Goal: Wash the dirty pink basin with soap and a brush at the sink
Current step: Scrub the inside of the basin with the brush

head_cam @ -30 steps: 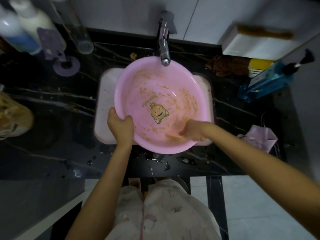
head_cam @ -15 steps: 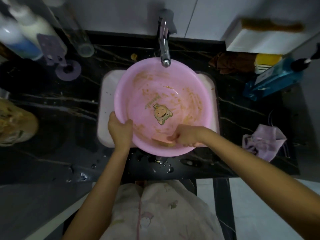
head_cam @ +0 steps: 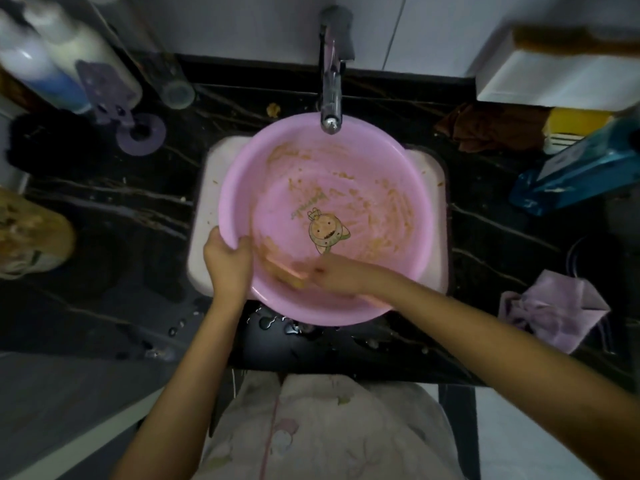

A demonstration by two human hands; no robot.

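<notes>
**Basin in the sink, both hands on the job**

On my feed the pink basin (head_cam: 367, 161) sits in the white sink (head_cam: 204, 244) directly below the tap (head_cam: 331, 81), with its far rim under the spout. Its inside is streaked with brownish-orange smears around a cartoon print (head_cam: 327, 232) on the bottom.

The left hand (head_cam: 227, 263) grips the basin's near-left rim, thumb inside and fingers curled over the edge. The right hand (head_cam: 341, 273) is inside the basin on the side nearest me. Its fingers are closed round an orange brush (head_cam: 287, 271) that presses on the inner wall just beside the left thumb. The brush is blurred, so I cannot make out its shape.

Right of the tap, a brown cloth (head_cam: 485, 128) lies on the black counter (head_cam: 121, 209), with a blue bottle (head_cam: 575, 178) farther right. Water drops (head_cam: 277, 323) sit on the counter in front of the basin.
</notes>
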